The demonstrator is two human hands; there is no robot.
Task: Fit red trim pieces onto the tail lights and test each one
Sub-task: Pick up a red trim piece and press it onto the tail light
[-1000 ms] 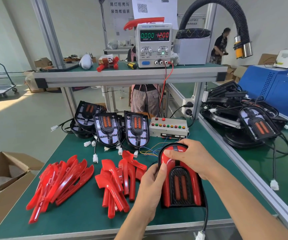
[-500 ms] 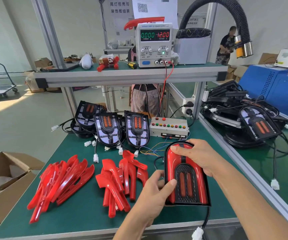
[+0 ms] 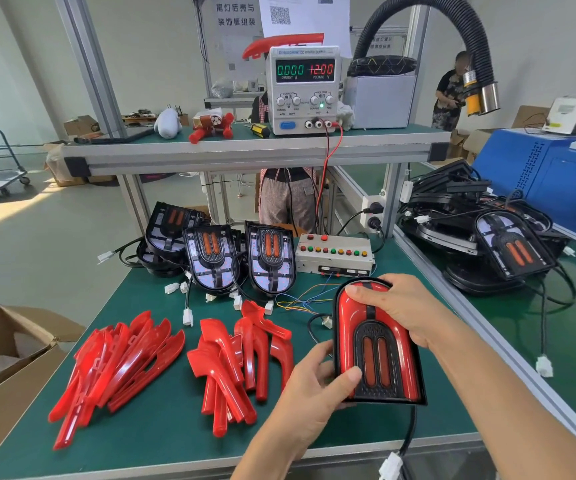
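Head view: both hands' grips clasp the tail light (image 3: 376, 344), glossy red trim around its black centre.

Tail light (image 3: 376, 344): glossy red plastic trim, matt black textured centre. Loose trim pieces (image 3: 120, 368): shiny smooth red plastic. Table top (image 3: 162, 434): matt green mat, brushed aluminium frame (image 3: 252, 157). Box (image 3: 9, 375): plain brown cardboard. Hose (image 3: 466, 26): ribbed black plastic.

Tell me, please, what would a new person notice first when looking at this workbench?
First, the tail light with red trim, held by the left hand and right hand at front right of the green table. Next, two heaps of red trim pieces to its left. Above, on the shelf, the power supply shows 12.00 volts.
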